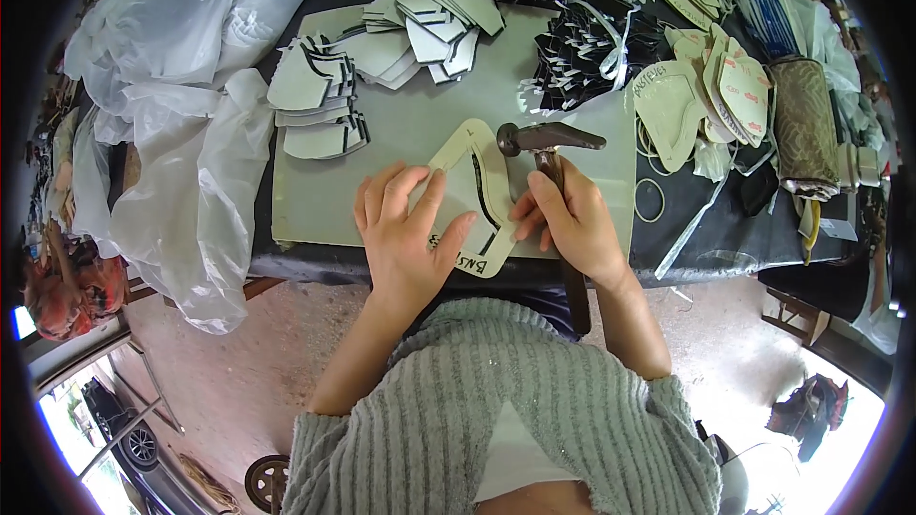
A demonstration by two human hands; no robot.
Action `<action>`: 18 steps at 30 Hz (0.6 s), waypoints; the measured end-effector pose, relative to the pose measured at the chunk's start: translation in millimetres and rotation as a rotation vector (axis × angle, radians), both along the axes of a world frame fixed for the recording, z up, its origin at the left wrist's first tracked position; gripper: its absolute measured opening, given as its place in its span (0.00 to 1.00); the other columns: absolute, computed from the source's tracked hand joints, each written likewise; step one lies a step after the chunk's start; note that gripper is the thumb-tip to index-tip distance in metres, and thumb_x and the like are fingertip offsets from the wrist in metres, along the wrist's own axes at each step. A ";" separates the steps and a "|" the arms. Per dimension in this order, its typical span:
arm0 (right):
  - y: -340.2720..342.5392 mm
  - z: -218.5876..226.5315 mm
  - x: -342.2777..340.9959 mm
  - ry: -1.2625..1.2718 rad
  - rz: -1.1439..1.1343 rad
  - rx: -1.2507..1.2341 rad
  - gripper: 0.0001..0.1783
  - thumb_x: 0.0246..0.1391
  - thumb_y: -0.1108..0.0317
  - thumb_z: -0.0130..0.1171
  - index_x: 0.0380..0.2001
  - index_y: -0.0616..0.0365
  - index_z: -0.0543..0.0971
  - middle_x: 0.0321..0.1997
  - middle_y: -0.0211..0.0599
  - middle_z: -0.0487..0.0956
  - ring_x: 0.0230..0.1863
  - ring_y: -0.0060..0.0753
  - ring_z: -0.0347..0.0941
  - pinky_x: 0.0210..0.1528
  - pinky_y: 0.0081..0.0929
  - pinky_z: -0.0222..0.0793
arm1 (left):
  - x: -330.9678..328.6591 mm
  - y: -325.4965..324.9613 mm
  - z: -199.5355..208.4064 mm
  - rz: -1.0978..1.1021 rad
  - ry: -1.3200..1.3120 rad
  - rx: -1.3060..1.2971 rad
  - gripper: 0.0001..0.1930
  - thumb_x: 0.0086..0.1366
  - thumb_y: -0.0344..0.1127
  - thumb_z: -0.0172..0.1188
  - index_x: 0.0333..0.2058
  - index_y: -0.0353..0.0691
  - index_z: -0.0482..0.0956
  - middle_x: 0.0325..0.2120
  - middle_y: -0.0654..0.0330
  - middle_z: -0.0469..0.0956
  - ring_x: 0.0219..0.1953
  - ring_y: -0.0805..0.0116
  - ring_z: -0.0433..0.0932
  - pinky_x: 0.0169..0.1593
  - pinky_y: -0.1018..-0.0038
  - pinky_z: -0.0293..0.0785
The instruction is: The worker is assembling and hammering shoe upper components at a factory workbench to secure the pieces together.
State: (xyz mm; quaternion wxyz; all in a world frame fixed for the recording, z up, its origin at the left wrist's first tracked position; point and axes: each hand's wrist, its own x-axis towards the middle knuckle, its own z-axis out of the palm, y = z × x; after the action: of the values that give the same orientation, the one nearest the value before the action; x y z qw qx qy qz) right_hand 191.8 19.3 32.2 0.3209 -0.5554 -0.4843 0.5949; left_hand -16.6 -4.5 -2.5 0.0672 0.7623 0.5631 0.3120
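A pale cream pattern template (494, 167) with handwriting on it lies slanted near the front of a grey-green work board (572, 267). A slot in the template shows a white piece with a dark edge. My left hand (401, 234) rests on the template's left side, fingers stretched out and apart. My right hand (582, 229) has a hammer (553, 138) between thumb and fingers, its dark head above the board and its handle running down toward me. The fingertips of that hand are at the template's right edge.
Stacked white cut pieces with black edges (320, 100) lie at the board's left, more white pieces (420, 33) behind. Black tied bundles (587, 52) stand back right. Further right are cream templates (668, 110) and a patterned brown roll (804, 124). Clear plastic bags (191, 191) fill the left.
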 end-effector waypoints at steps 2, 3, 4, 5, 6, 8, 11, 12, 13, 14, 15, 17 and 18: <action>1.0 -1.6 1.4 0.011 -0.002 0.008 0.17 0.71 0.61 0.47 0.46 0.68 0.70 0.29 0.39 0.80 0.23 0.23 0.79 0.18 0.16 0.66 | 2.7 2.1 -3.9 -0.007 -0.089 -0.016 0.22 0.56 0.42 0.68 0.47 0.39 0.79 0.49 0.58 0.72 0.57 0.52 0.68 0.62 0.50 0.56; 1.6 -3.8 1.3 0.004 0.000 0.001 0.16 0.70 0.61 0.47 0.44 0.67 0.70 0.28 0.38 0.80 0.23 0.23 0.79 0.18 0.16 0.66 | 4.5 3.8 -4.8 -0.010 -0.183 -0.038 0.19 0.56 0.40 0.68 0.45 0.40 0.78 0.50 0.58 0.71 0.57 0.52 0.68 0.63 0.49 0.54; 2.2 -5.7 1.3 -0.004 0.003 -0.005 0.15 0.70 0.62 0.47 0.42 0.66 0.70 0.28 0.37 0.80 0.22 0.23 0.79 0.18 0.16 0.66 | 6.8 5.3 -3.9 -0.014 -0.181 -0.029 0.19 0.56 0.40 0.68 0.45 0.40 0.78 0.50 0.58 0.71 0.57 0.52 0.68 0.63 0.49 0.54; 1.8 -5.5 0.5 -0.002 0.001 0.009 0.15 0.70 0.62 0.47 0.42 0.66 0.70 0.28 0.37 0.80 0.22 0.23 0.79 0.18 0.16 0.66 | 9.0 6.9 -1.1 -0.017 -0.227 -0.030 0.17 0.55 0.36 0.68 0.42 0.38 0.77 0.47 0.58 0.73 0.55 0.52 0.69 0.62 0.54 0.57; 0.6 -5.0 -0.4 -0.029 -0.019 0.015 0.14 0.70 0.62 0.48 0.41 0.65 0.70 0.27 0.37 0.80 0.22 0.23 0.78 0.18 0.16 0.66 | 11.5 9.0 1.9 -0.020 -0.274 -0.030 0.15 0.54 0.31 0.68 0.39 0.37 0.76 0.45 0.57 0.76 0.53 0.51 0.71 0.60 0.59 0.60; -0.9 -6.9 -2.1 -0.050 -0.030 0.038 0.14 0.70 0.62 0.48 0.40 0.65 0.70 0.27 0.36 0.80 0.21 0.23 0.78 0.18 0.16 0.66 | 15.0 9.9 -0.2 -0.065 -0.225 0.012 0.14 0.55 0.29 0.67 0.38 0.37 0.75 0.42 0.55 0.77 0.51 0.52 0.72 0.59 0.60 0.63; -3.1 -5.6 -8.0 -0.052 -0.048 0.090 0.16 0.68 0.60 0.50 0.37 0.66 0.72 0.25 0.37 0.81 0.22 0.25 0.80 0.19 0.22 0.70 | 18.1 -0.5 -5.9 -0.158 -0.335 0.118 0.13 0.57 0.24 0.66 0.39 0.35 0.73 0.36 0.52 0.79 0.47 0.55 0.76 0.54 0.66 0.69; -4.9 -5.0 -8.1 -0.048 -0.068 0.061 0.15 0.69 0.61 0.48 0.38 0.66 0.71 0.25 0.37 0.80 0.21 0.24 0.79 0.18 0.19 0.68 | 21.1 -0.6 -0.6 -0.235 -0.506 0.172 0.13 0.58 0.21 0.66 0.40 0.34 0.73 0.33 0.50 0.79 0.45 0.57 0.78 0.51 0.69 0.72; -4.0 -4.4 -8.6 -0.044 -0.087 0.032 0.14 0.70 0.62 0.46 0.40 0.66 0.71 0.26 0.37 0.80 0.21 0.22 0.78 0.17 0.16 0.66 | 20.2 -1.2 9.5 -0.250 -0.538 0.201 0.17 0.60 0.19 0.64 0.45 0.31 0.70 0.36 0.48 0.79 0.40 0.64 0.79 0.42 0.75 0.75; -4.0 -4.1 -9.1 -0.037 -0.075 0.045 0.14 0.70 0.62 0.46 0.40 0.66 0.71 0.26 0.37 0.80 0.21 0.22 0.78 0.17 0.16 0.66 | 15.3 8.9 18.2 -0.153 -0.642 0.309 0.18 0.61 0.19 0.63 0.48 0.31 0.69 0.36 0.51 0.78 0.39 0.66 0.80 0.42 0.75 0.77; -5.3 -2.7 -9.4 -0.038 -0.069 0.054 0.15 0.70 0.62 0.46 0.40 0.66 0.71 0.26 0.37 0.80 0.21 0.23 0.78 0.17 0.16 0.66 | 8.1 25.3 29.0 -0.056 -0.743 0.417 0.19 0.62 0.20 0.62 0.50 0.31 0.68 0.36 0.53 0.78 0.39 0.68 0.80 0.42 0.75 0.78; -4.5 -6.8 -1.8 -0.051 -0.088 0.058 0.15 0.70 0.62 0.46 0.39 0.66 0.70 0.25 0.38 0.79 0.21 0.23 0.78 0.17 0.17 0.66 | -22.8 72.5 58.0 0.089 -0.942 0.294 0.27 0.64 0.20 0.60 0.60 0.31 0.61 0.40 0.55 0.78 0.39 0.74 0.78 0.42 0.78 0.75; -5.2 -6.2 -0.4 -0.049 -0.089 0.071 0.15 0.70 0.62 0.46 0.39 0.66 0.70 0.25 0.38 0.79 0.21 0.23 0.78 0.17 0.17 0.66 | -41.0 95.3 66.0 0.189 -0.913 0.239 0.26 0.64 0.22 0.60 0.60 0.34 0.63 0.40 0.55 0.79 0.40 0.70 0.79 0.43 0.75 0.75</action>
State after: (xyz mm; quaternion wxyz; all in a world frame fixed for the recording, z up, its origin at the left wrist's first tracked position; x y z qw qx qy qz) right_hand 191.3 14.1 26.0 0.3548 -0.5790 -0.4875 0.5488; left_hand -57.7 90.8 63.5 0.1907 0.4953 0.5029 0.6822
